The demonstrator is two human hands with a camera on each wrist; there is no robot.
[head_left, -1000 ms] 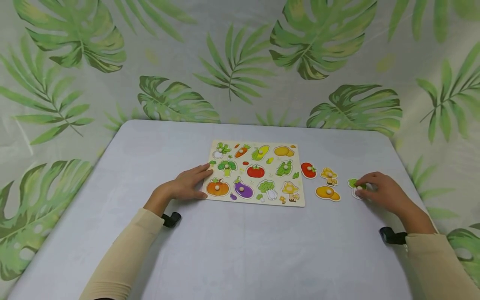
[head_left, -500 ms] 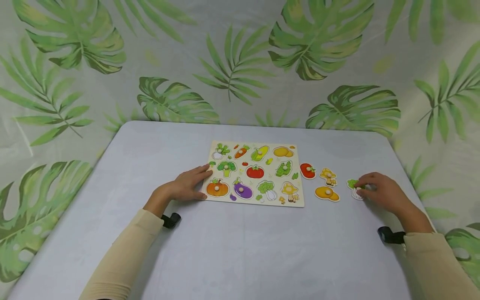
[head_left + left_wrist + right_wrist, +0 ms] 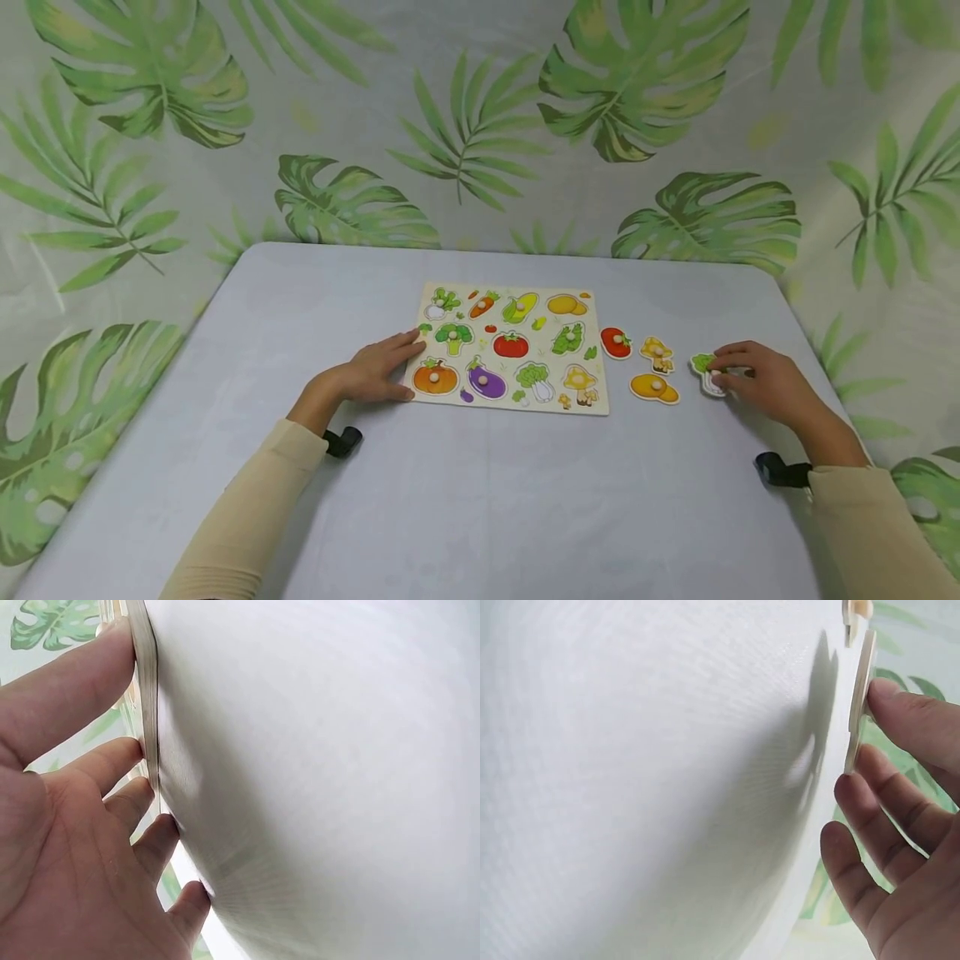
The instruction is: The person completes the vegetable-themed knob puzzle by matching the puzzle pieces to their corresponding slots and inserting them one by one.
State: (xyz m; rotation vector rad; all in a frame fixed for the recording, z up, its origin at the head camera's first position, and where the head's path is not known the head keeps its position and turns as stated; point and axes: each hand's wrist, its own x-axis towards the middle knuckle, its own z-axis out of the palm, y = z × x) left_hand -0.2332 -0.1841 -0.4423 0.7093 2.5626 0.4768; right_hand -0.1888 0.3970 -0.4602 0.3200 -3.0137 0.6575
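Note:
My left hand (image 3: 372,367) rests at the left edge of the wooden vegetable puzzle board (image 3: 542,343), fingers spread. In the left wrist view the thumb and fingertips touch the board's edge (image 3: 148,697). At the right, my right hand (image 3: 767,382) pinches the knob of a bok choy puzzle piece (image 3: 702,364). The right wrist view has this piece (image 3: 862,682) seen edge-on, raised above the cloth with its shadow below. The board's tomato, potato, bok choy and mushroom pictures show no knobs; the other large vegetables bear them.
Between board and right hand lie a tomato piece (image 3: 617,342), a mushroom piece (image 3: 657,354) and a potato piece (image 3: 655,387), knobs up. A white cloth (image 3: 487,500) covers the table. Leaf-patterned fabric (image 3: 480,125) hangs behind.
My right hand has lifted the bok choy piece slightly off the table and shifted it a little left. The left hand stays on the board.

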